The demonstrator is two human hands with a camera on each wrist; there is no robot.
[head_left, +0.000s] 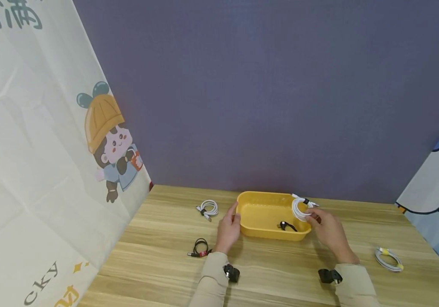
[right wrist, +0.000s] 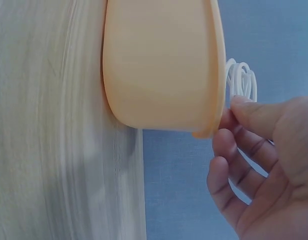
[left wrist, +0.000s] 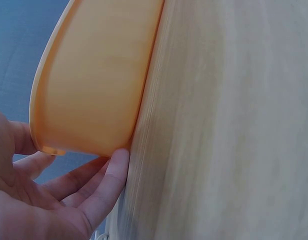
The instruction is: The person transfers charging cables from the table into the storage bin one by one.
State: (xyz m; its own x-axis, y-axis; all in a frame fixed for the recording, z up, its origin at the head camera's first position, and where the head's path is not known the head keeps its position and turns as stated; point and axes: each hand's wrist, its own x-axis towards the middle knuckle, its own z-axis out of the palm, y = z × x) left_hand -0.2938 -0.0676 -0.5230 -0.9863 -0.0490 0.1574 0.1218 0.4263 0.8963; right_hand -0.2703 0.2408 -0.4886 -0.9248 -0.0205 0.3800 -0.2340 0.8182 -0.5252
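A yellow plastic bin (head_left: 277, 233) stands on the wooden table. Against its left end rests my left hand (head_left: 228, 230), its fairly straight fingers (left wrist: 96, 192) touching the outer wall and rim. Above the bin's right rim, my right hand (head_left: 328, 233) pinches a coiled white cable (head_left: 299, 209) between thumb and fingers. A dark strap binds that coil; in the right wrist view its white loops (right wrist: 241, 80) show past the rim. Inside the bin lies a short black cable (head_left: 288, 226).
Left of the bin lies another coiled white cable (head_left: 209, 209). A black cable with a red tag (head_left: 201, 247) is nearer, beside my left wrist. Far right sits a grey coiled cable with yellow ties (head_left: 389, 260). A dark blue-grey panel (head_left: 265, 106) rises behind the table.
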